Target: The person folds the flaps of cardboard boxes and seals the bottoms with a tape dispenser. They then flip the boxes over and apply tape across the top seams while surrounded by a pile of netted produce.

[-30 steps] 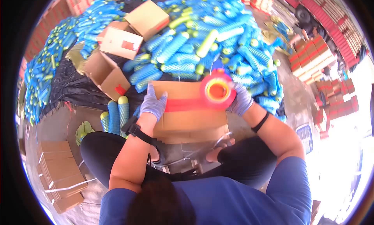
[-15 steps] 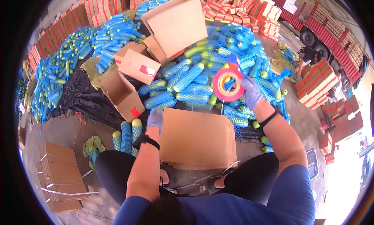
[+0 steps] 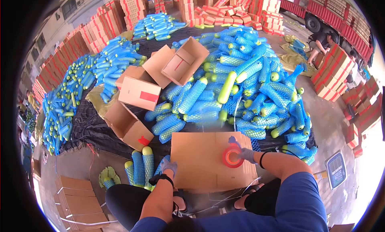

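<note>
A stack of flattened cardboard boxes (image 3: 200, 163) lies between my knees. My right hand (image 3: 246, 154), gloved, is wrapped round a tape dispenser with a red roll of tape (image 3: 232, 156), low over the right part of the top sheet. My left hand (image 3: 169, 166), also gloved, is at the left edge of the stack, its fingers apart and nothing in them. Beyond the stack rises a heap of green gourds in blue netting (image 3: 196, 96). An open box (image 3: 185, 61) rests on the heap, near a second box (image 3: 139, 92) with red tape.
Another open box (image 3: 127, 125) sits on the dark sheet at left. Tied flat cardboard (image 3: 82, 202) lies at lower left, a scale (image 3: 336, 169) at right. Taped boxes (image 3: 332, 73) are piled at right beside a crouching person (image 3: 319, 46). A red truck (image 3: 345, 25) stands behind.
The open box that was raised over the heap now rests on it. My right hand has come down with the tape dispenser to the cardboard stack. The view has shifted.
</note>
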Demonstrator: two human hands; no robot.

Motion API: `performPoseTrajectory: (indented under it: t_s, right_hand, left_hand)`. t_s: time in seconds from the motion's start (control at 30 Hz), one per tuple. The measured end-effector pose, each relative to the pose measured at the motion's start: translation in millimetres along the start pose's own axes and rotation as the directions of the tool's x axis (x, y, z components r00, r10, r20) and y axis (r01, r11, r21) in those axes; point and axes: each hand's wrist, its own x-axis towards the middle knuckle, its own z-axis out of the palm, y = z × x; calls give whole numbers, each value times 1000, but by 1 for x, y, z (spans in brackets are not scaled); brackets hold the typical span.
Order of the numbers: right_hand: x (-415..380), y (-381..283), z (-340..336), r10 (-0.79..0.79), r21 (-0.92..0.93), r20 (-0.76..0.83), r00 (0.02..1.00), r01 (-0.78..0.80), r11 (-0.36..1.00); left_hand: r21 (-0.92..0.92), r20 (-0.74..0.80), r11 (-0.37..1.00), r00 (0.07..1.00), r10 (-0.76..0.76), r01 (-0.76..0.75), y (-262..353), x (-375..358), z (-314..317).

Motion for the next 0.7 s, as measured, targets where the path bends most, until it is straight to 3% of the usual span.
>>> performPoseTrajectory:
  t_s: [0.07,0.1,0.17,0.23,0.27,0.3,0.33,0.37,0.4,0.43,0.47,0.5,0.53,0.57,0.6,0.63,0.67,0.7]
  right_hand:
    - [-6,-26,-2,60,-208,-25,998,-63,976]
    - [-9,-34,-3,43,-198,-37,998,-50,979]
    - [-23,-40,7,121,38,-79,990,-119,992]
    - [-12,-27,8,65,43,-88,994,-61,997]
    - [-19,-32,8,27,-40,-126,992,-32,999]
    - [-26,-41,9,-14,-126,-162,987,-7,992]
    - [-29,-54,4,-8,-153,-135,991,-13,988]
    - [-82,-108,-1,-117,-332,-129,985,68,941]
    - [-92,-127,-10,-287,-603,-73,955,187,776]
    - [-143,-180,-13,-405,-856,85,910,274,437]
    - [-182,-219,-13,-464,-925,260,847,357,133]
    - [-210,-236,-13,-582,-907,357,731,420,-29]
    - [-250,-260,-11,-657,-828,445,608,559,-43]
    - [-268,-264,-8,-713,-801,444,543,597,-44]
    - [-277,-257,-7,-809,-778,424,407,621,-95]
    - [-289,-251,-5,-856,-714,397,332,697,-61]
    - [-297,-244,1,-876,-686,380,298,726,-51]
    - [-307,-245,3,-829,-659,404,386,751,29]
  left_hand:
    - [76,40,992,995,96,-99,-25,27,21]
    - [141,92,971,979,182,-193,-26,38,26]
    - [264,211,890,923,323,-372,-28,54,27]
    - [326,263,828,885,384,-456,-16,48,10]
    - [-91,161,946,932,323,-312,-1,20,-2]
    - [-507,100,850,969,224,-144,8,4,-14]
    - [-730,129,681,966,226,-62,13,7,-16]
    - [-868,193,496,935,298,22,17,11,-14]
    - [-929,233,360,892,387,87,22,13,-15]
    - [-955,246,268,854,459,131,25,14,-17]
    - [-961,241,249,812,532,122,21,21,-23]
    - [-967,235,228,764,601,118,17,29,-29]
    - [-976,215,179,648,731,122,21,30,-23]
    - [-963,261,155,625,736,220,40,-14,-53]
    - [-982,187,158,630,754,103,37,5,-39]
    - [-982,-26,86,564,825,-171,37,-6,-40]
    - [-986,35,116,524,851,-122,39,-9,-31]
    - [-988,126,157,536,835,-12,41,-4,-22]
